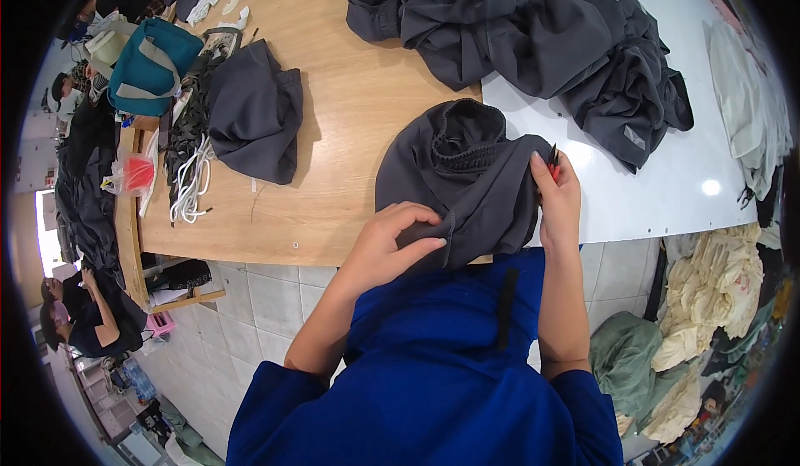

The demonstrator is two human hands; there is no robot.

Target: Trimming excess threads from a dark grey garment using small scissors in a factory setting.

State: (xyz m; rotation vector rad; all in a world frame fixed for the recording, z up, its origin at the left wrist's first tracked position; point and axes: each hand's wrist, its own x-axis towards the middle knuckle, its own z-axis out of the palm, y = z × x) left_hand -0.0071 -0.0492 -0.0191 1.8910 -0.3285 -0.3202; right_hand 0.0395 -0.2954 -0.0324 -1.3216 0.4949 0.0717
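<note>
A dark grey garment with a gathered elastic waistband lies bunched at the table's near edge, in front of my body. My left hand rests on its near left part, thumb and fingers curved around a fold beside a seam. At the right side, my right hand grips the cloth's edge, thumb on top. That same hand holds a small red and black tool, which looks like thread snips; its dark pointed tip sticks up past the fingers, and the rest is hidden in the palm.
A big heap of dark grey garments lies at the far right. Another folded grey garment, white cords and a teal bag are at left. Cream cloth hangs low at right. A person sits far left.
</note>
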